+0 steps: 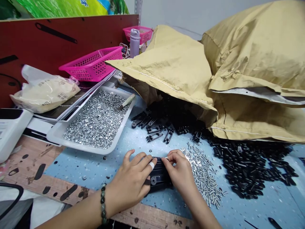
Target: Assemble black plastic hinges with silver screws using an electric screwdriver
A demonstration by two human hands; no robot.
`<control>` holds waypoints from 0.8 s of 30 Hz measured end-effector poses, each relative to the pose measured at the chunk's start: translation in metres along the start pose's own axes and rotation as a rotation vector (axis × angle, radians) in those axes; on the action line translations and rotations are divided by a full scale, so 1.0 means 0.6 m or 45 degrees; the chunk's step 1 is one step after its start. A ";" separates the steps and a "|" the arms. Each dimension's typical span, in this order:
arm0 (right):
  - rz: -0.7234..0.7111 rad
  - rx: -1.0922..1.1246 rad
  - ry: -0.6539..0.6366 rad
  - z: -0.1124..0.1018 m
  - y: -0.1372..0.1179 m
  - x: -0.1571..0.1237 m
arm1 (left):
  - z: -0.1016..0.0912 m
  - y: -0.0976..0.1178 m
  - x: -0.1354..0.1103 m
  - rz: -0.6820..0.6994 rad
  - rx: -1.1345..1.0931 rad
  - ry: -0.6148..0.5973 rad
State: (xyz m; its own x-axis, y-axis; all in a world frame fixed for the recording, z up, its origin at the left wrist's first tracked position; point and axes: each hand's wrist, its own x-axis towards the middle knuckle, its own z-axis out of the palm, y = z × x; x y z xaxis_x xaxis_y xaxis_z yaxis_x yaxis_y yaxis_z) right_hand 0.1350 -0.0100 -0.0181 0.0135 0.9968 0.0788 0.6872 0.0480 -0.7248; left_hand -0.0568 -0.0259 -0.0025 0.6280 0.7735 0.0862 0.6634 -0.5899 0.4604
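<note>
The left hand (130,181) curls firmly around a black plastic part (158,178), bracing it between both hands, while the right hand (179,170) pinches its far edge closely. Loose steel screws (202,173) lie just beside the right hand.

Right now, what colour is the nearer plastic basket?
The nearer plastic basket is hot pink with a pattern of small holes, and it shows best in the head view.

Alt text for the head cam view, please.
The left hand and right hand hold a black plastic part on a blue bench, beside loose silver screws and black pieces. Behind sit a tray of small silver hardware and large tan sacks.
</note>
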 end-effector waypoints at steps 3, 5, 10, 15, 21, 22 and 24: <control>-0.029 -0.414 -0.067 -0.012 -0.002 0.002 | -0.002 0.004 0.004 -0.013 -0.014 0.012; -0.061 -0.595 -0.010 -0.025 0.000 -0.007 | -0.002 0.007 0.002 -0.034 -0.050 0.038; -0.476 -0.550 -0.055 -0.029 0.014 -0.071 | 0.027 0.008 -0.009 -0.044 -0.169 -0.003; -0.670 -0.640 -0.283 0.003 0.012 -0.104 | 0.056 0.005 -0.007 -0.028 -0.110 0.019; -0.781 -0.577 -0.398 -0.005 0.009 -0.120 | 0.044 0.003 0.003 -0.033 -0.109 0.110; -0.788 -0.562 -0.387 -0.004 0.010 -0.127 | 0.041 0.002 0.004 -0.032 -0.113 0.108; -0.756 -0.549 -0.345 0.004 0.009 -0.138 | 0.037 0.001 0.006 -0.012 -0.117 0.086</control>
State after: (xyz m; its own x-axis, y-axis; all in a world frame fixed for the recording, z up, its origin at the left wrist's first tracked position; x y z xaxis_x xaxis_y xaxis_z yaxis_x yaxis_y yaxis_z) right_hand 0.1359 -0.0920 -0.0298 -0.5847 0.7954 0.1598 0.7461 0.6045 -0.2791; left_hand -0.0451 -0.0286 -0.0213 0.5911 0.7945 0.1392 0.6270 -0.5612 0.5402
